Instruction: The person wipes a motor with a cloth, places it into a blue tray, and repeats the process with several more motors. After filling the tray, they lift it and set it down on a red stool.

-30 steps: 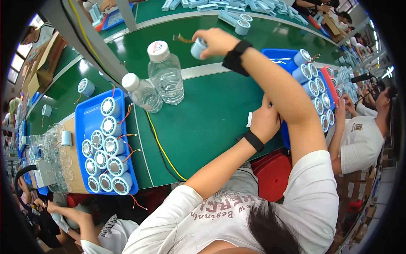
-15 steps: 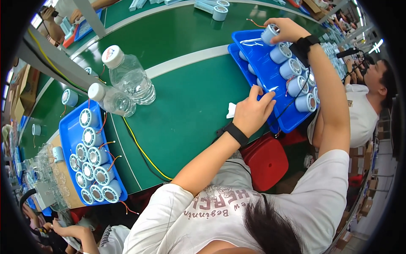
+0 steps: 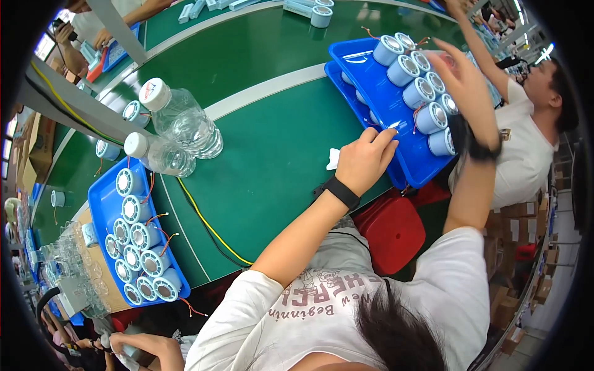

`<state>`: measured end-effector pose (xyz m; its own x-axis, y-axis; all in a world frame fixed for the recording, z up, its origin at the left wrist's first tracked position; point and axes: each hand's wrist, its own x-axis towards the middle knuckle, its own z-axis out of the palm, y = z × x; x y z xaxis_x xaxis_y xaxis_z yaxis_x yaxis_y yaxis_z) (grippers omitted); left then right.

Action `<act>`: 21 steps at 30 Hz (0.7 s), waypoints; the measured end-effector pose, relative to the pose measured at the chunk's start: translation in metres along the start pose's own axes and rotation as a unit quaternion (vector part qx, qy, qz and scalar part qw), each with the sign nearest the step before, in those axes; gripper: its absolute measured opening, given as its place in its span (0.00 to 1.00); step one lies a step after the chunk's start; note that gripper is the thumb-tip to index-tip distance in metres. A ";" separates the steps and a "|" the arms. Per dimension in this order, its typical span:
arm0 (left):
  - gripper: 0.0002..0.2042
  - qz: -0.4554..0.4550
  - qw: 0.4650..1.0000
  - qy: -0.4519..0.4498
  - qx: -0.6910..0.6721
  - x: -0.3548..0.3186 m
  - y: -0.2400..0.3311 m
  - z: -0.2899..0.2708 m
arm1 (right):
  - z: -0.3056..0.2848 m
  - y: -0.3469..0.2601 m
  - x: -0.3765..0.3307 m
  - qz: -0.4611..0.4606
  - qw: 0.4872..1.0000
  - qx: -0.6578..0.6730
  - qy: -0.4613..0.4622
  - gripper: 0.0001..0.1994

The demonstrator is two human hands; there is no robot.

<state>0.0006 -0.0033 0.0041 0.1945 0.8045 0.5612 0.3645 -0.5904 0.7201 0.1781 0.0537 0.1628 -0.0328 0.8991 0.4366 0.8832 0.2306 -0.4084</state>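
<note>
My left hand (image 3: 365, 157) lies with its fingertips on the near left rim of a blue tray (image 3: 371, 65), not wrapped around anything. The tray sits on a second blue tray and holds several pale blue cylindrical parts (image 3: 416, 93) with thin red wires. My right hand (image 3: 464, 77) hovers over the tray's right side, blurred, fingers spread and empty, a black band on its wrist. A scrap of white paper (image 3: 333, 159) lies on the green table (image 3: 278, 142) just left of my left hand.
Two clear water bottles (image 3: 182, 120) lie at the left. Below them another blue tray (image 3: 99, 207) holds several parts. Yellow and black cables (image 3: 207, 226) cross the table. A red stool (image 3: 390, 232) stands below the table edge. A person in white (image 3: 526, 142) sits at my right.
My right hand carried a pale blue cylinder from the table's far side to the right tray, set it down and now hovers empty. My left hand shifted onto the tray's rim.
</note>
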 end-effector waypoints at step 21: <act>0.27 -0.348 0.874 -0.074 -0.331 0.056 0.002 0.024 | 0.052 0.067 -0.208 0.368 0.882 0.238 0.174 0.10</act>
<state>0.0346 0.0420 0.0273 0.2695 0.9540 -0.1310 -0.1558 0.1775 0.9717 0.2197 -0.0985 0.0028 0.6852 0.7216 0.0989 0.3063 -0.1623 -0.9380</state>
